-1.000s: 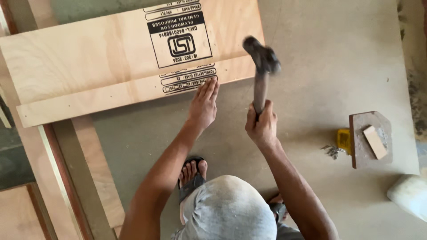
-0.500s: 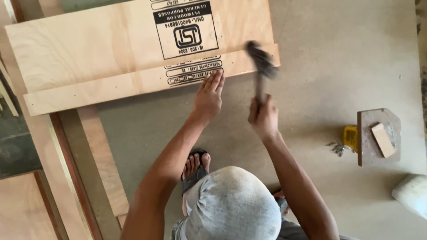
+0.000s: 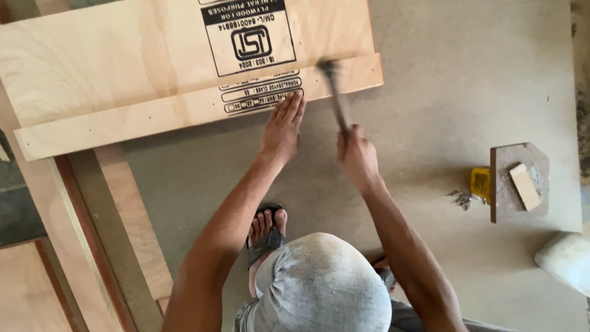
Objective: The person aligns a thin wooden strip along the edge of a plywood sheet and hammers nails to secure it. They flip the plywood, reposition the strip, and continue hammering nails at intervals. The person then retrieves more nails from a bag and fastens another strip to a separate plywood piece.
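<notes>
Nailing a strip (image 3: 184, 114) along the lower edge of a plywood sheet (image 3: 110, 61), from the look of it. The right hand (image 3: 357, 158) has its fingers clamped round the handle of a hammer (image 3: 335, 92), whose blurred head sits over the strip's right end, upper middle of the frame. The left hand (image 3: 284, 126) lies flat, fingers together and stretched out, tips on the strip's edge just left of the hammer.

Progress-wise: I can see a row of small dark dots along the strip toward the left, probably nails already in, so I'd guess the right end is what's left. Can't make out a nail under the hammer.

Spare nails (image 3: 461, 198) sit by a yellow box (image 3: 480, 182) and a wood block (image 3: 513, 184) at right, well apart from the hands.
</notes>
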